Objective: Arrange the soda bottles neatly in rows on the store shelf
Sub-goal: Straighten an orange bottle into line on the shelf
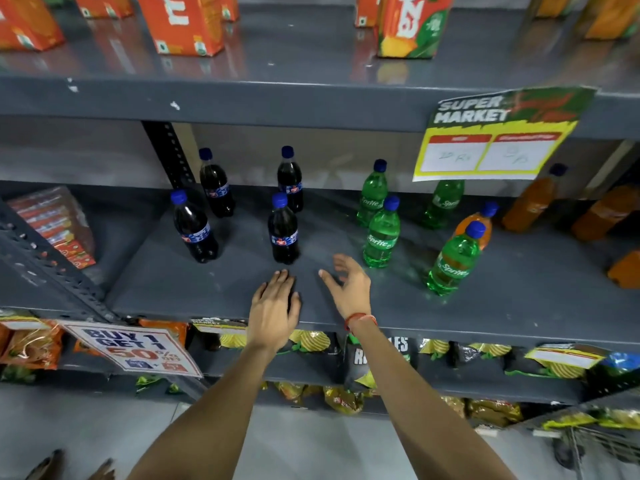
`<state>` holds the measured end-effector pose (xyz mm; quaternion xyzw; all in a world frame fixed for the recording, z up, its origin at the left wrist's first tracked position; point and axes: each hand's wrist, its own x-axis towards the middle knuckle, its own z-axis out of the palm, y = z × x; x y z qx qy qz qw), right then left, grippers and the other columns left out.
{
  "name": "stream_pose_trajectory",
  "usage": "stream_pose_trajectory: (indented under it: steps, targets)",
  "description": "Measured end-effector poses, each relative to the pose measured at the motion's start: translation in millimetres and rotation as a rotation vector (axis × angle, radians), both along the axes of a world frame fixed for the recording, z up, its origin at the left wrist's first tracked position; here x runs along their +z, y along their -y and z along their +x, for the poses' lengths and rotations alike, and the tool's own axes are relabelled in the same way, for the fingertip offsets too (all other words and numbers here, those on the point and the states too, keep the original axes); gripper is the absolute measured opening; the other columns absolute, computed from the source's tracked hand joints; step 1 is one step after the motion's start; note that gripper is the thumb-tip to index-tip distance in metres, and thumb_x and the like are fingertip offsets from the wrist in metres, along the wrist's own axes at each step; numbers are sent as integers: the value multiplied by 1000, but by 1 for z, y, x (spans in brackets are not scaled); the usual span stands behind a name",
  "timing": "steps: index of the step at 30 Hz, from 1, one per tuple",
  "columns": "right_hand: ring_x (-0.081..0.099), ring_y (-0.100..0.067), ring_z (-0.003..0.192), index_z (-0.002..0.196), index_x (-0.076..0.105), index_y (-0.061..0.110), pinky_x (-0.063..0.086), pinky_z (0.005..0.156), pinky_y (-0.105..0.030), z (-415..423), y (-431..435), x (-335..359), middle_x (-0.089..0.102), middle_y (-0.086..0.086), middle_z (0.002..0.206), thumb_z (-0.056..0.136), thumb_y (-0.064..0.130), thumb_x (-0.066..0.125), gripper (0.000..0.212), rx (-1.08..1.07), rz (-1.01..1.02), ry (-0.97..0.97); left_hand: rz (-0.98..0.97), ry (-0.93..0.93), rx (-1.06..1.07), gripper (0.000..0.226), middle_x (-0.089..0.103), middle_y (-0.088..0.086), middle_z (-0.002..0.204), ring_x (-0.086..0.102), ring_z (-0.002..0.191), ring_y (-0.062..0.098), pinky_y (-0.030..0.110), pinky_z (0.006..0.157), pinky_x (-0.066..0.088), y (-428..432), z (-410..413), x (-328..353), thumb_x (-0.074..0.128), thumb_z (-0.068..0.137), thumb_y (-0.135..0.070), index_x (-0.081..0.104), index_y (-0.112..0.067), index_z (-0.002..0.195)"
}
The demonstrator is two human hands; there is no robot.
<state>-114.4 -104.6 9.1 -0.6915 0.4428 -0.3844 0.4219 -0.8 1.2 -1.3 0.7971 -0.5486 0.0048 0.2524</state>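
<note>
cola bottles [284, 233]: four, upright, centre-left of frame, loose two-by-two
left hand [273, 306]: flat, fingers together, holds nothing, lower centre; nearest cola bottle just above its fingertips
right hand [348, 285]: spread wide, holds nothing, centre; probably nearer the green ones
green bottles [381, 237]: four, upright, scattered right of centre
orange bottles [530, 202]: right edge, blurred

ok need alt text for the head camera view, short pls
Two empty hands, left hand and right hand, reach over a grey store shelf toward four dark cola bottles and four green Sprite bottles, all upright and loosely spaced. Orange soda bottles stand further right.
</note>
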Motion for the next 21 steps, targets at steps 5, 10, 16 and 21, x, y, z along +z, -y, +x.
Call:
stream_pose_trajectory:
  steps: [5, 10, 16, 21]
  targets:
    - [61, -15, 81, 99, 65, 9, 50, 74, -24, -80, 0, -4, 66, -11, 96, 80, 11, 70, 19, -150, -157, -33, -10, -21, -131, 33, 57, 20, 129, 53, 121, 29, 42, 101, 40, 34, -58, 8, 52, 90, -13, 56, 2, 120]
    - [63, -22, 75, 88, 65, 9, 52, 65, -32, -155, 19, 0, 65, -6, 85, 79, 6, 68, 10, -332, -198, -29, -56, 45, -280, 21, 71, 16, 105, 67, 95, 27, 38, 84, 51, 61, -119, 14, 61, 84, -14, 67, -1, 100]
    - [64, -33, 81, 86, 64, 5, 50, 73, -34, -212, 64, 6, 68, -15, 86, 77, -1, 64, 11, -503, -96, 22, 71, 72, -321, 44, 47, 14, 140, 41, 131, 23, 36, 107, 30, 87, -166, 4, 43, 94, -29, 48, -4, 129]
    - [59, -32, 106, 115, 58, 2, 47, 96, -44, -228, 104, 14, 64, -20, 114, 73, 9, 75, 46, -364, 61, -73, 192, 100, -214, 57, 26, 10, 153, 16, 142, 19, 39, 115, 13, 100, -191, -7, 31, 95, -40, 28, -6, 141]
